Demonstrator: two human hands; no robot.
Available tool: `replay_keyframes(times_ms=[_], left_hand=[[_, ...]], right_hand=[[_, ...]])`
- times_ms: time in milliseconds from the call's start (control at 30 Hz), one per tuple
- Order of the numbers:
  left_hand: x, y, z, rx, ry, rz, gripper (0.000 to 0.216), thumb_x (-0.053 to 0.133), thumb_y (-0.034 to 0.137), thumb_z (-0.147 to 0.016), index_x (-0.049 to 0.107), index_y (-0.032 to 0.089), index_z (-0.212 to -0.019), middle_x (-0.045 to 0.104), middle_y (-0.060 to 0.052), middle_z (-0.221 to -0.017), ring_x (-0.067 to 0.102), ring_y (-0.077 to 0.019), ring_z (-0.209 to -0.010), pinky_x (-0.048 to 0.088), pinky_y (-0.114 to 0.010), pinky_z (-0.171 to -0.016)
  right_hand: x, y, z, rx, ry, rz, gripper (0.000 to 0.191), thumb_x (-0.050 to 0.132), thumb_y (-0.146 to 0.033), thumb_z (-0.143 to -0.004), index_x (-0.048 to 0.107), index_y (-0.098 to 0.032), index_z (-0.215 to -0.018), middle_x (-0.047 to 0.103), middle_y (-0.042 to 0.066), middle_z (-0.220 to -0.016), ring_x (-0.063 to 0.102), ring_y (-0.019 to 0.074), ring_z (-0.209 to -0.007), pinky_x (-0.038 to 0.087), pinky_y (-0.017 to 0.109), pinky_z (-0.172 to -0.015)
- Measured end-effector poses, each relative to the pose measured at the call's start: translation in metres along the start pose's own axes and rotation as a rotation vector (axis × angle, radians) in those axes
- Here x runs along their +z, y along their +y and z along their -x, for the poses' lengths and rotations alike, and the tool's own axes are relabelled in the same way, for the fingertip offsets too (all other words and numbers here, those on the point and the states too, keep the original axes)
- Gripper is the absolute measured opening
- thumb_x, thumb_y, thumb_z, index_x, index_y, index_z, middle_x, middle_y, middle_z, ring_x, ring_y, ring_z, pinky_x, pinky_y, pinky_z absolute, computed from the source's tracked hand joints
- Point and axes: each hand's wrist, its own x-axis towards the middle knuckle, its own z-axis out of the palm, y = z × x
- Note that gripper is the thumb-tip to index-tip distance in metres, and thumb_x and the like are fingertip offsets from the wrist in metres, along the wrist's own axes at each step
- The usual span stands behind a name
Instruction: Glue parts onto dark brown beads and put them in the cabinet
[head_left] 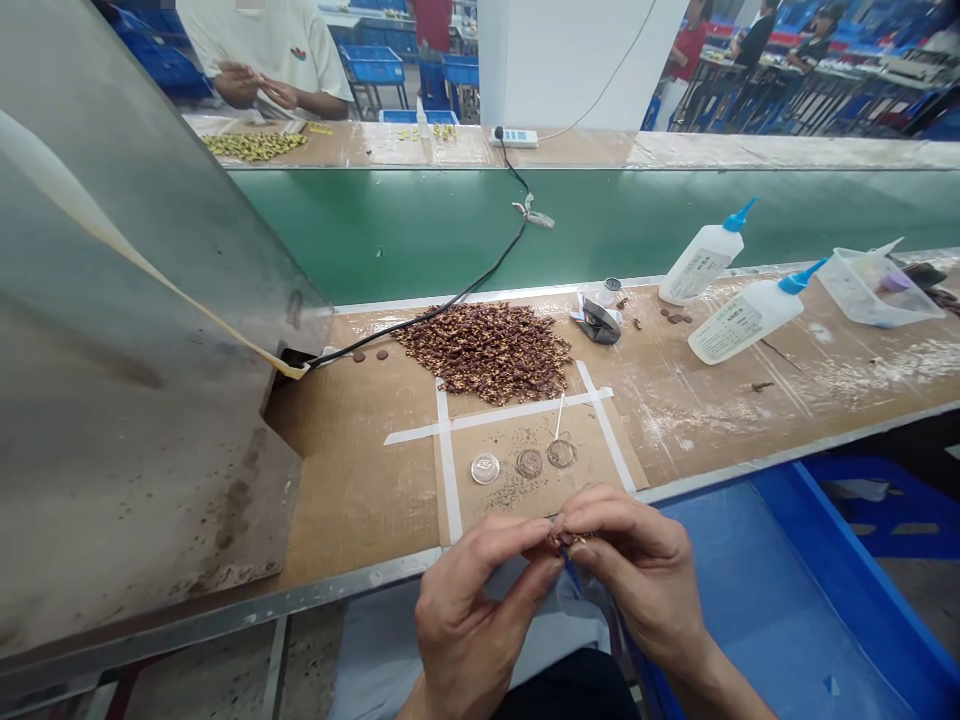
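Pinching a small brown piece (564, 540) between the fingertips of both hands, you hold it in the air just off the near edge of the bench (360, 500), above your lap. Your left hand (472, 620) and right hand (645, 570) are both closed on it, thumbs and forefingers meeting around it, so little of it shows.

It looks light and rigid, with small gold-coloured parts. I judge it easy to drop or flick away, so grip it by its edges with the finger pads rather than pressing its face.

At twelve o'clock from your hands three clear discs (529, 463) lie in a row on a taped cardboard square, and a thin stick (559, 415) leans out of the rightmost one. Farther out, at eleven to twelve, sits a pile of like brown pieces (487, 352).

At two o'clock are two glue bottles (750, 320), with a clear tub (874, 290) past them. Bare bench lies open at ten o'clock as far as the slanted metal panel (112, 400). A blue crate (847, 590) sits below the bench edge at four o'clock, near your right wrist. A black cable (450, 300) crosses the bench left of the pile.
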Motion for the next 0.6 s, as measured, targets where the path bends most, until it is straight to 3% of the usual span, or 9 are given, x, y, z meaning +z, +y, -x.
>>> replay_keyframes(times_ms=[600], left_hand=[[-0.0084,0.0013,0.0015,-0.087,0.008,0.019,0.034,0.087,0.011,-0.105,0.087,0.032,-0.131,0.087,0.001,-0.104,0.083,-0.0137,-0.094,0.066,-0.02,-0.091]], right_hand=[[0.006,-0.0039,-0.0041,0.011,-0.036,-0.008,0.014,0.09,-0.025,-0.11,0.092,-0.035,-0.12,0.087,0.0,-0.106,0.082,0.0157,-0.099,0.065,0.023,-0.092]])
